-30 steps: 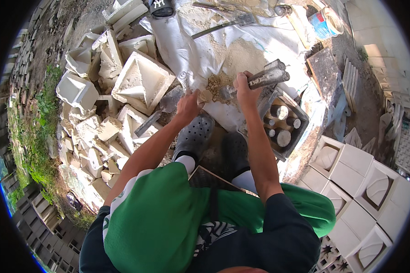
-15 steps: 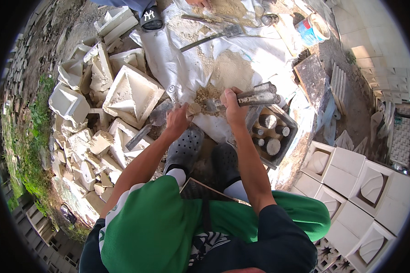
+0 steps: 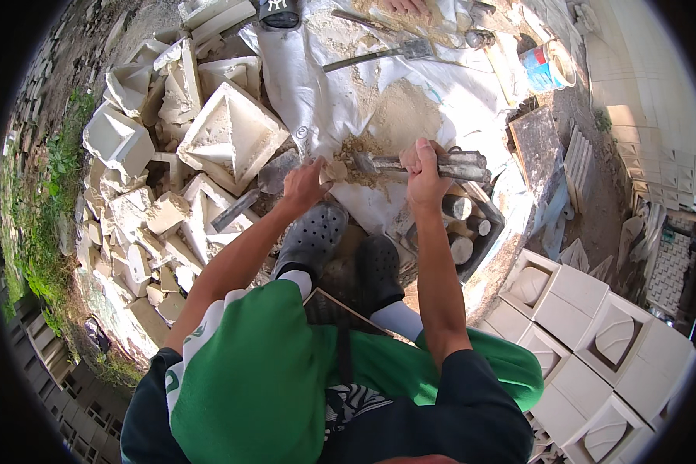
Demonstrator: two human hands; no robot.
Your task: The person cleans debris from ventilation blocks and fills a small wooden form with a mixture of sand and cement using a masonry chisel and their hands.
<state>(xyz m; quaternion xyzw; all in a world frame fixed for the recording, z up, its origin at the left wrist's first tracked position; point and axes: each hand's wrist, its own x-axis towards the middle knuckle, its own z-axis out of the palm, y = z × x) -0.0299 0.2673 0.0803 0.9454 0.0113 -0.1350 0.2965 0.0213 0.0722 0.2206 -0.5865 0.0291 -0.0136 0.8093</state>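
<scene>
Grey metal bars (image 3: 429, 164), a bundle lying level, gripped by the right hand (image 3: 424, 174) with fingers wrapped tightly around the middle; held just above the near edge of the white tarp (image 3: 301, 77). Left hand (image 3: 305, 184), fingers curled onto a small sandy lump (image 3: 334, 170) touching the bars' left end. Sand heap (image 3: 398, 116) behind. Broken plaster moulds (image 3: 228, 135) piled at the tarp's left edge. Tray of cylinders (image 3: 464, 224) just right of the black clogs (image 3: 344, 251).

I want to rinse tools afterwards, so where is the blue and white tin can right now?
In the head view, the blue and white tin can lies at the upper right, at the edge of the white sheet, beyond the right hand.
</scene>
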